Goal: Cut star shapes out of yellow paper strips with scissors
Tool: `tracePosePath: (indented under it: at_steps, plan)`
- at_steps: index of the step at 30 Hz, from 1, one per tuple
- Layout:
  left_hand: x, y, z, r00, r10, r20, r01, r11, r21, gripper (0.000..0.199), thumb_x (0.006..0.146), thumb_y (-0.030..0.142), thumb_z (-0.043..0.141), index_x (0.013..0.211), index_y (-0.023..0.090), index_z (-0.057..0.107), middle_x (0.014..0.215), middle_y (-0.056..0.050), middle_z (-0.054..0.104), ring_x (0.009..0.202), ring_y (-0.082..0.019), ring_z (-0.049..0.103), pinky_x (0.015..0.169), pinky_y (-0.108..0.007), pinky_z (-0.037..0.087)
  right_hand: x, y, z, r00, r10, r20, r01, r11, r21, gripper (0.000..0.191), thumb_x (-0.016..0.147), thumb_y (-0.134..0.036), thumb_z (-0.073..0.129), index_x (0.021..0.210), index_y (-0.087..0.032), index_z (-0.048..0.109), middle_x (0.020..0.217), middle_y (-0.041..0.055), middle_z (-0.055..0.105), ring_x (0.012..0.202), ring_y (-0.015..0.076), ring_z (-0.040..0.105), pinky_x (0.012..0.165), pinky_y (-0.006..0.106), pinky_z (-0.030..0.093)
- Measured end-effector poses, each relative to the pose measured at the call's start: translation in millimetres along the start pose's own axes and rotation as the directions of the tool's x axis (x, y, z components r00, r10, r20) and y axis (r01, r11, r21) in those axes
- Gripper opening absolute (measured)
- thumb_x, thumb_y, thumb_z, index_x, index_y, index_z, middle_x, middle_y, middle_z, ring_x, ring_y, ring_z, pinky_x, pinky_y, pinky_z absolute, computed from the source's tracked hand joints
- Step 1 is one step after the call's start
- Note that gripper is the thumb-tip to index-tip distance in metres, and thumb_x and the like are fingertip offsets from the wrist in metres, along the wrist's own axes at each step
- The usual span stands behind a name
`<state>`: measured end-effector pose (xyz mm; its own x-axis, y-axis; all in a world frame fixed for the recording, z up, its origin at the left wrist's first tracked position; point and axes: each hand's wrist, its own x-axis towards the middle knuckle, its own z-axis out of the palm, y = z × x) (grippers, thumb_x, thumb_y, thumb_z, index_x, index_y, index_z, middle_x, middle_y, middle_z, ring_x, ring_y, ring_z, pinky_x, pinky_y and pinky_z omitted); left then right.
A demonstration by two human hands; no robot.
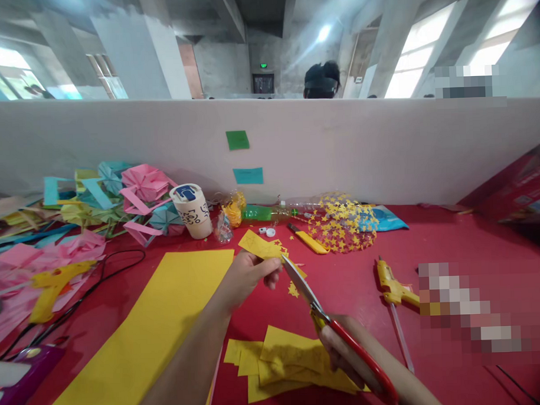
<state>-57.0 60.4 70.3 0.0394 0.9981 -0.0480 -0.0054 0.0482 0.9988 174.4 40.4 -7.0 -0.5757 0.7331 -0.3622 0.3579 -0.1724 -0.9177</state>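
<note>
My left hand [250, 274] pinches a small yellow paper piece [257, 244] with faint outlines drawn on it. Red-handled scissors [306, 287] are held in my right hand [346, 347], their blade tips at the right edge of that paper, close to my left fingers. Below my hands lies a pile of cut yellow paper pieces [293, 355]. Small yellow paper stars [293, 289] rest on the red table just beyond the blades. A large yellow sheet [167, 312] lies under and left of my left forearm.
A yellow cutter [313, 242], a star-covered clear bottle [341, 220] and a white cup [193, 211] stand or lie toward the partition [161, 129]. Glue guns lie at left [49, 287] and right [390, 284]. Folded paper flowers [145, 182] fill the left back.
</note>
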Motion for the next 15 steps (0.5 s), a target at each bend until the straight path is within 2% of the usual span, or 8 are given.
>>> tracePosePath:
  at_steps: [5, 9, 15]
  plan:
    - [-1.3, 2.6, -6.1, 0.999, -0.028, 0.035, 0.026, 0.998, 0.062, 0.025, 0.078, 0.031, 0.062, 0.06, 0.015, 0.061, 0.055, -0.001, 0.058, 0.051, -0.011, 0.053, 0.055, -0.024, 0.042, -6.2, -8.3, -3.3, 1.0, 0.025, 0.013, -0.025, 0.999, -0.032, 0.048, 0.074, -0.066, 0.058, 0.07, -0.02, 0.046, 0.052, -0.0028, 0.05, 0.034, 0.0076, 0.038, 0.032, 0.019, 0.027]
    - [-2.6, 5.1, -8.5, 0.999, -0.028, 0.036, 0.024, 0.994, 0.107, 0.029, 0.08, 0.032, 0.061, 0.056, 0.015, 0.06, 0.053, -0.001, 0.058, 0.05, -0.01, 0.052, 0.056, -0.023, 0.042, -12.8, -18.0, -6.5, 0.998, 0.034, 0.045, -0.032, 0.999, -0.042, 0.045, 0.074, -0.064, 0.061, 0.072, -0.019, 0.052, 0.055, 0.0005, 0.055, 0.038, 0.0115, 0.045, 0.035, 0.022, 0.032]
    - [-3.1, 5.4, -11.8, 0.997, -0.054, 0.047, 0.049, 0.994, 0.099, 0.029, 0.078, 0.031, 0.063, 0.054, 0.015, 0.06, 0.051, 0.0, 0.059, 0.047, -0.009, 0.052, 0.053, -0.022, 0.041, -12.0, -15.2, -1.9, 0.999, 0.022, 0.024, -0.021, 0.999, -0.049, 0.048, 0.077, -0.066, 0.055, 0.072, -0.019, 0.053, 0.053, -0.0003, 0.054, 0.034, 0.0079, 0.037, 0.033, 0.021, 0.028]
